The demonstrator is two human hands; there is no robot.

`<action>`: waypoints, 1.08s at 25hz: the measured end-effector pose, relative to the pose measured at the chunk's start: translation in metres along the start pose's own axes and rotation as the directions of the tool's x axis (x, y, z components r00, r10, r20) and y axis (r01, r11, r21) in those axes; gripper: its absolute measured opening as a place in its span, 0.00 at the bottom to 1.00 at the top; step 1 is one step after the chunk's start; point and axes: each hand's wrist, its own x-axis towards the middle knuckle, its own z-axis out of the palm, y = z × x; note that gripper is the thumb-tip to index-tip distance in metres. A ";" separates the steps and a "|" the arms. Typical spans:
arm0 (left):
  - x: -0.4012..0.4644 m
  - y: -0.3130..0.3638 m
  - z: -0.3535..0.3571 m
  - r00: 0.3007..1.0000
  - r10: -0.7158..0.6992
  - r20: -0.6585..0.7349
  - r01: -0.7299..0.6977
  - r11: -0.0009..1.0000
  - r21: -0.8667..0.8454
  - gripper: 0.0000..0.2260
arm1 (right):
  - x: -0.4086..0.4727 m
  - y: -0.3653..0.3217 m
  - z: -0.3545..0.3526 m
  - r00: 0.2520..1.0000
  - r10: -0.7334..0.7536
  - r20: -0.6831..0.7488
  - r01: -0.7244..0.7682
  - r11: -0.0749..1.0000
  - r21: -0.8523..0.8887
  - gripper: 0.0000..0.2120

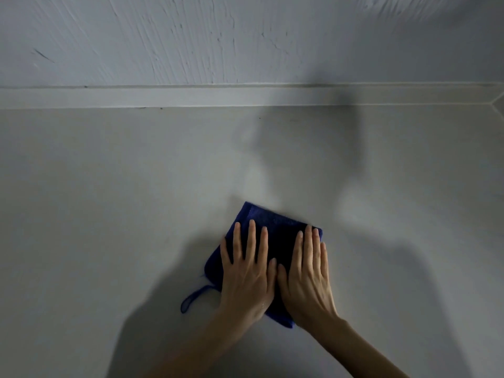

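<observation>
Currently my left hand [246, 271] and right hand [308, 271] press flat, fingers straight, on the folded blue cloth [275, 227] on the grey floor [136, 214]. No wiped track shows, so I judge most is left to do.

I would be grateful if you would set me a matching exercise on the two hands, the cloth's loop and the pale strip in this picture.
Things:
1. left hand
2. right hand
3. loop
4. pale strip

Places:
A. sticks out at the blue cloth's lower left
B. flat on the cloth's right half
C. runs across the picture above the cloth
D. flat on the cloth's left half

Pairs: 1-D, 2-B, 3-A, 4-C.
</observation>
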 end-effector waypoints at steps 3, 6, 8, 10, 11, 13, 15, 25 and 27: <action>0.032 0.002 -0.001 1.000 -0.021 -0.022 0.021 1.000 -0.023 0.25 | 0.036 0.006 0.000 1.000 -0.023 0.004 0.024 0.998 -0.058 0.31; 0.062 0.003 -0.001 0.996 -0.047 -0.071 0.045 0.999 -0.026 0.25 | 0.072 0.012 0.000 0.997 -0.079 0.002 0.079 0.991 -0.108 0.31; 0.086 0.004 -0.002 0.994 -0.065 -0.087 0.062 0.998 -0.032 0.25 | 0.098 0.015 -0.001 0.995 -0.098 0.021 0.100 0.985 -0.141 0.32; 0.109 0.005 -0.005 0.992 -0.074 -0.102 0.072 0.997 -0.032 0.23 | 0.123 0.017 -0.005 0.992 -0.118 0.046 0.123 0.982 -0.141 0.34; 0.120 0.006 -0.006 0.991 -0.081 -0.107 0.078 0.996 -0.030 0.23 | 0.136 0.018 -0.006 0.990 -0.134 0.051 0.139 0.983 -0.120 0.34; 0.141 0.006 -0.009 0.989 -0.093 -0.113 0.091 0.996 -0.027 0.24 | 0.159 0.022 -0.007 0.982 -0.178 0.064 0.183 0.980 -0.081 0.34; 0.161 0.007 -0.011 0.989 -0.088 -0.118 0.085 0.996 -0.025 0.25 | 0.181 0.025 -0.008 0.976 -0.201 0.089 0.207 0.976 -0.064 0.36; 0.250 0.006 -0.030 0.991 -0.022 -0.135 0.025 0.999 0.024 0.26 | 0.283 0.034 -0.007 0.948 -0.296 0.118 0.310 0.941 -0.134 0.39; 0.267 0.003 -0.035 0.993 -0.003 -0.120 0.007 1.000 0.030 0.26 | 0.299 0.035 -0.007 0.945 -0.301 0.132 0.317 0.940 -0.124 0.39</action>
